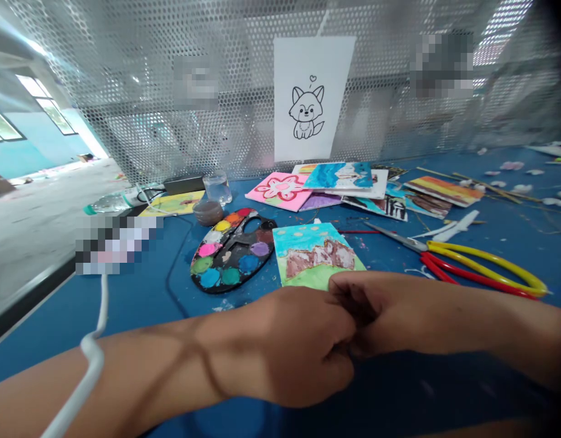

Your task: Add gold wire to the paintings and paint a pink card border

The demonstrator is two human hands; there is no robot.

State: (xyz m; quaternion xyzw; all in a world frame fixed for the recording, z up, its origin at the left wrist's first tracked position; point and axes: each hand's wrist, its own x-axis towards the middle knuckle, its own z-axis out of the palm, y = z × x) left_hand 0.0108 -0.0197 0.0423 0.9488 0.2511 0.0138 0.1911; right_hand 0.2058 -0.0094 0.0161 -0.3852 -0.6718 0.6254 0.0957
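My left hand (307,350) is closed, its knuckles toward me, above the near part of the table. Against its fingertips comes my right hand (371,313), with the fingers curled in. Whatever they pinch between them, if anything, is hidden. Just behind the hands lies a small painting (319,252) with blue sky, brown rocks and green ground; its lower edge is covered by my hands. To its left sits a black oval paint palette (232,255) with dabs of many colours. Scissors (471,261) with one yellow and one red handle lie to the right, blades pointing left.
Finished-looking paintings (339,176) overlap at the back. A clear cup (217,188) and a small cup of murky liquid (208,213) stand behind the palette. A fox drawing (307,100) hangs on the perforated metal screen (244,79). A white cable (93,359) crosses my left forearm.
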